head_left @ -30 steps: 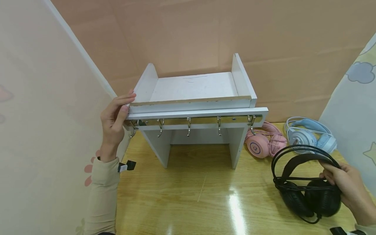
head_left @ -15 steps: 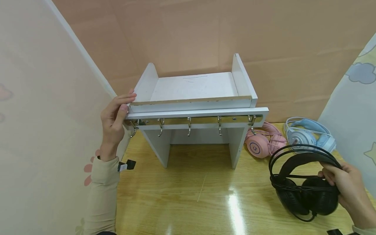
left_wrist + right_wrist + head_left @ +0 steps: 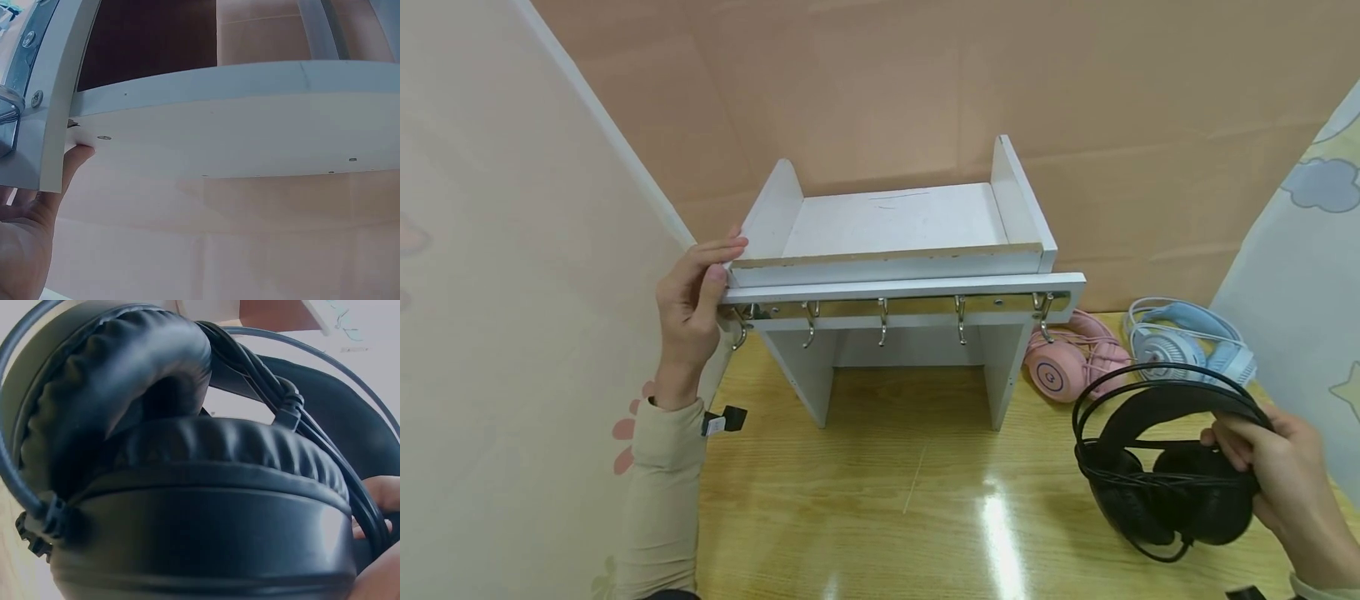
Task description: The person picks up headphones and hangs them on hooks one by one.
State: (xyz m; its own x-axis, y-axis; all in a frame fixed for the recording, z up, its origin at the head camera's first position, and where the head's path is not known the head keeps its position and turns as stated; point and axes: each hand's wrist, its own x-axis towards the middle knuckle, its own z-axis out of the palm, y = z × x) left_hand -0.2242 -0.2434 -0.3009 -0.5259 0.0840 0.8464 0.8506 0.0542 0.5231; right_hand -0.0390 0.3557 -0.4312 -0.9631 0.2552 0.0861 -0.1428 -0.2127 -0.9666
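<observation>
A white shelf rack (image 3: 887, 271) stands on the wooden table, with a row of metal hooks (image 3: 883, 322) along its front board. My left hand (image 3: 688, 317) grips the rack's left end, thumb at the front and fingers over the corner; the left wrist view has that hand (image 3: 31, 244) behind the front board's end. On the right, my right hand (image 3: 1292, 475) holds black over-ear headphones (image 3: 1217, 508) by the headband, ear cups hanging down and cable looped around them. Padded ear cups (image 3: 206, 531) fill most of the right wrist view. Headband and cups partly cover my right fingers.
Pink headphones (image 3: 1060, 372) lie beside the rack's right leg, their cable bundled. Right of them are light blue headphones (image 3: 1168, 350). A patterned panel (image 3: 550, 333) rises close on the left, another (image 3: 1307, 267) on the right, and a brown backdrop (image 3: 887, 75) behind.
My right hand has moved the black headphones slightly left and a little upward. The left hand and the rack have stayed in place.
</observation>
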